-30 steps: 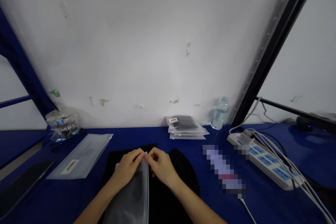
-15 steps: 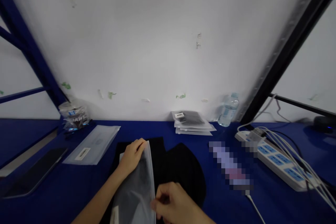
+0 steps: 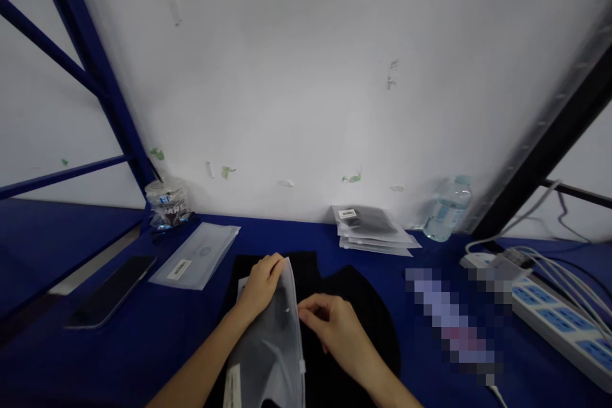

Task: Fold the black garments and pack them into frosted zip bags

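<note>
A frosted plastic zip bag (image 3: 268, 338) with dark contents and a white label is tilted up in front of me over black fabric (image 3: 356, 312). My left hand (image 3: 262, 287) grips its upper end, thumb side at the top corner. At the bag's right edge, the thumb and index finger of my right hand (image 3: 335, 328) are pinched together, tips at the zip strip. A small slider (image 3: 302, 366) sits lower on that strip. The other fingers of the right hand are curled, and the bag's bottom runs out of view.
Left lie a flat labelled zip bag (image 3: 196, 255), a dark phone (image 3: 115, 290) and a plastic-wrapped pack (image 3: 167, 204). Several filled zip bags (image 3: 370, 226) are stacked by the wall. To the right are a water bottle (image 3: 448, 210), a blurred-out item (image 3: 449, 319) and a power strip (image 3: 540, 312) with cables.
My right hand has moved up along the bag's edge, leaving the slider exposed below it. My left hand keeps its grip. The whole view has shifted, so the surroundings appear farther right.
</note>
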A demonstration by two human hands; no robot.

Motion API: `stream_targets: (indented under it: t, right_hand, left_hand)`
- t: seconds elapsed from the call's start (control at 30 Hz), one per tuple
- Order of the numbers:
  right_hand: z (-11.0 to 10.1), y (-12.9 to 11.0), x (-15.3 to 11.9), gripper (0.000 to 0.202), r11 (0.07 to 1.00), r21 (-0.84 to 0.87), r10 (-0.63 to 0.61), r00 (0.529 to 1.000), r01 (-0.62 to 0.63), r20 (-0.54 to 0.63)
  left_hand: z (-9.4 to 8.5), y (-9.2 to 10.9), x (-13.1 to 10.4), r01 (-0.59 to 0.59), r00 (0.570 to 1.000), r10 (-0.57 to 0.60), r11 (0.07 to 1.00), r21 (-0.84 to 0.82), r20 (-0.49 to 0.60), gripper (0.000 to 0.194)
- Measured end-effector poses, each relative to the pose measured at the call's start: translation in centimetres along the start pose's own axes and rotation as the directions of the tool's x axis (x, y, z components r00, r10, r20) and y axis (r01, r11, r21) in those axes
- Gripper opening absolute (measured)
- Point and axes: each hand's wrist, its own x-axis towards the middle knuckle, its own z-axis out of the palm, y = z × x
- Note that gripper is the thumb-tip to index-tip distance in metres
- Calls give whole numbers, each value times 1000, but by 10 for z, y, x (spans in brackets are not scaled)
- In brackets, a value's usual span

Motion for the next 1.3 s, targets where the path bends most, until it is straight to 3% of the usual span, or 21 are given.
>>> stream_targets:
  t: [0.1,0.4,0.57,0.63,0.7,0.77,0.8,0.87,0.93,0.97,1.0,1.03,1.1,1.17,1.23,1.3]
  right_hand:
    - [-1,-4,-2,13,1000,4,17,999,-17,-33]
    - [0,-3,-4,11,995,-102,19,995,-9,96]
    - [7,-5,11,31,975,-82,221,921,-206,321]
    - [11,-5,17,33,967,-61,255,903,-249,346]
    - [13,-2,19,33,960,7,259,900,-279,351]
    - [12,3,19,34,950,122,231,911,-287,342]
    - [11,6,17,35,940,184,214,918,-286,334]
    - [9,11,14,37,911,302,185,933,-280,308]
    - [9,12,12,39,875,393,169,940,-282,298]
    - [10,12,11,41,859,425,163,940,-285,300]
    - [11,10,9,41,849,444,161,940,-287,300]
    - [12,9,8,42,845,452,163,942,-287,293]
    - [12,5,6,41,850,452,176,955,-270,239]
    - [11,3,4,40,854,470,180,975,-222,134]
    - [9,3,2,39,853,500,153,988,-149,34]
    - [9,2,1,37,855,511,112,994,-88,-16]
  left_hand:
    - [2,0,0,-1,1000,1,1000,2,5,30]
    - [2,2,-2,-10,1000,10,1000,-4,14,30]
    - [3,12,-2,-48,998,47,999,3,32,30]
    - [-4,14,-3,-60,998,60,998,7,19,28]
    - [-17,11,-8,-41,996,43,999,30,-74,21]
    - [-35,4,-21,55,986,-46,997,50,-161,22]
    - [-44,0,-31,138,980,-130,990,41,-153,25]
    - [-58,-4,-53,345,937,-344,938,-15,61,41]
    - [-66,-2,-73,521,821,-479,851,-64,309,55]
    - [-68,0,-81,570,780,-501,816,-95,375,57]
    - [-69,2,-86,589,771,-499,796,-144,396,56]
    - [-69,4,-88,580,789,-484,790,-199,378,54]
    - [-70,4,-86,523,846,-450,802,-288,285,45]
    - [-75,0,-78,482,876,-445,809,-336,186,40]
    - [-82,-6,-68,488,871,-469,786,-380,148,40]
    - [-86,-9,-60,550,832,-517,719,-424,203,43]
